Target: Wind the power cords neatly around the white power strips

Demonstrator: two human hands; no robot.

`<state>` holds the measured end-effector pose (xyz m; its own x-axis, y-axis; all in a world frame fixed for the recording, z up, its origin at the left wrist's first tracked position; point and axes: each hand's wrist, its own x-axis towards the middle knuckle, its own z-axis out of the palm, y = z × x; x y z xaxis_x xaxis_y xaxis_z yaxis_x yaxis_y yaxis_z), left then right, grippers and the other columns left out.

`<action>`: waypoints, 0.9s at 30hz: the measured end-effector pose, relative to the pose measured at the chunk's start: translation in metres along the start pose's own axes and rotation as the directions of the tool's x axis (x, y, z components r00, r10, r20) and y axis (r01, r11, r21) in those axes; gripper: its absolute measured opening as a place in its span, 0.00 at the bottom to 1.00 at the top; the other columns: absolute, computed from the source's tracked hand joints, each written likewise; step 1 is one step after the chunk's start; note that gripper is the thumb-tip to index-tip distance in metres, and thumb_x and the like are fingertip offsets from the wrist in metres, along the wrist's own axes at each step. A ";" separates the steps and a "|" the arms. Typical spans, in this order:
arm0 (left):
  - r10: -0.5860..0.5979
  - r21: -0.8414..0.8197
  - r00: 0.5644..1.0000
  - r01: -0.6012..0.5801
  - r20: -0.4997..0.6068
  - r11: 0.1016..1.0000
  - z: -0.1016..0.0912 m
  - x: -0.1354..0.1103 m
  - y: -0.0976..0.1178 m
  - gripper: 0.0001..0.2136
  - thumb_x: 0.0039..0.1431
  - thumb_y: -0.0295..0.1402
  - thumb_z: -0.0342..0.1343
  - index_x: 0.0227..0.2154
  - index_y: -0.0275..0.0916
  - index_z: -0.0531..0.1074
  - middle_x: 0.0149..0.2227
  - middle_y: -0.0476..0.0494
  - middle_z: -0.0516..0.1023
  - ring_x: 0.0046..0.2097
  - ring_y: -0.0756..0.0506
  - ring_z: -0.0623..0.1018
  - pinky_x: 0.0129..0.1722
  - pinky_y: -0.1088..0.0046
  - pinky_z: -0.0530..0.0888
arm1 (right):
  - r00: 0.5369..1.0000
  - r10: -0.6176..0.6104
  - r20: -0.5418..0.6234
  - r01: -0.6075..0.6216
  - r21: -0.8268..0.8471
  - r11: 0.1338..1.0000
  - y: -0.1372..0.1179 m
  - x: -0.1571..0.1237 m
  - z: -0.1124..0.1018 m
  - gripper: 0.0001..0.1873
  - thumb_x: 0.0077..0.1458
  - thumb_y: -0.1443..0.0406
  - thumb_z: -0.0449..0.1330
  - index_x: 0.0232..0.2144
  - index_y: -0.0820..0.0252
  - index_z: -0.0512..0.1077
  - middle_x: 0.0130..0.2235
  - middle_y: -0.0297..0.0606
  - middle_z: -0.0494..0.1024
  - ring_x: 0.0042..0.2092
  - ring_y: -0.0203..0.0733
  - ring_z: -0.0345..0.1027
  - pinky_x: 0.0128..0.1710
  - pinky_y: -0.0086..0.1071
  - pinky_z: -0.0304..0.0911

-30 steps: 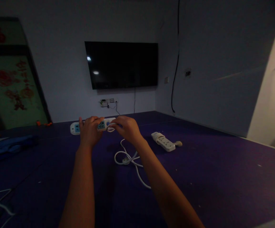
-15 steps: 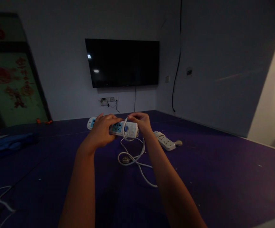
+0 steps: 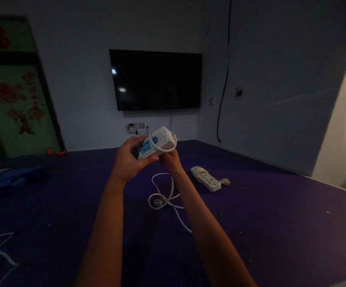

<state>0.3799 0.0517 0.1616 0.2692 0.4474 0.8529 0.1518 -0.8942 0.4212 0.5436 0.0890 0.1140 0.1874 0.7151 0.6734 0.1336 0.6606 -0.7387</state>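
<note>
Head view shows the outstretched left hand (image 3: 127, 161) gripping a tilted power strip (image 3: 163, 138), right hand (image 3: 171, 160) beneath, its grasp hidden.

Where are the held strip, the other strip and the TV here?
Held strip (image 3: 162, 139): head view, on the white casing beside the blue switch.
Other strip (image 3: 209, 180): head view, on its socket face.
TV (image 3: 156, 80): head view, on the middle of the dark screen.
</note>
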 end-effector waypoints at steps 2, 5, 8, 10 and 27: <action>-0.021 0.036 0.990 0.026 -0.141 0.999 -0.001 0.002 -0.005 0.26 0.37 0.42 0.68 0.42 0.38 0.74 0.41 0.41 0.76 0.43 0.43 0.76 0.45 0.63 0.73 | 0.992 0.082 0.100 -0.087 0.048 0.995 0.003 -0.002 0.004 0.28 0.48 0.42 0.53 0.23 0.62 0.70 0.15 0.27 0.61 0.16 0.28 0.49 0.16 0.25 0.44; -0.013 0.141 0.946 0.062 -0.323 0.988 -0.006 0.003 -0.010 0.25 0.38 0.41 0.67 0.42 0.38 0.74 0.41 0.43 0.75 0.42 0.42 0.75 0.44 0.63 0.73 | 0.961 0.169 0.217 -0.181 0.037 0.983 0.004 -0.006 0.006 0.28 0.48 0.44 0.55 0.27 0.66 0.74 0.13 0.24 0.59 0.14 0.26 0.46 0.15 0.24 0.40; 0.017 0.284 0.908 0.113 -0.419 0.952 -0.012 0.002 -0.014 0.24 0.40 0.40 0.66 0.42 0.38 0.73 0.39 0.44 0.74 0.42 0.42 0.75 0.44 0.62 0.72 | 0.927 0.218 0.306 -0.224 -0.016 0.974 -0.001 -0.010 0.007 0.26 0.52 0.48 0.55 0.32 0.68 0.76 0.13 0.24 0.60 0.15 0.26 0.47 0.16 0.23 0.41; 0.024 0.347 0.890 0.153 -0.456 0.925 -0.015 0.001 -0.016 0.23 0.41 0.39 0.65 0.42 0.38 0.73 0.38 0.43 0.73 0.42 0.41 0.74 0.44 0.62 0.72 | 0.906 0.228 0.356 -0.224 -0.051 0.973 -0.006 -0.011 0.008 0.25 0.54 0.51 0.55 0.35 0.68 0.76 0.14 0.24 0.61 0.15 0.26 0.48 0.17 0.23 0.43; 0.002 0.614 0.863 0.358 -0.506 0.704 -0.013 -0.009 -0.027 0.23 0.48 0.33 0.61 0.49 0.37 0.69 0.48 0.33 0.72 0.53 0.30 0.69 0.50 0.49 0.65 | 0.886 0.243 0.395 0.038 -0.583 0.811 -0.062 -0.020 -0.004 0.15 0.58 0.66 0.57 0.20 0.65 0.71 0.18 0.30 0.67 0.21 0.29 0.56 0.23 0.25 0.49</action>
<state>0.3611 0.0720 0.1467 -0.2486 0.3759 0.8927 0.7868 -0.4592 0.4124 0.5353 0.0334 0.1462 -0.1858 0.8843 0.4283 0.6832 0.4296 -0.5906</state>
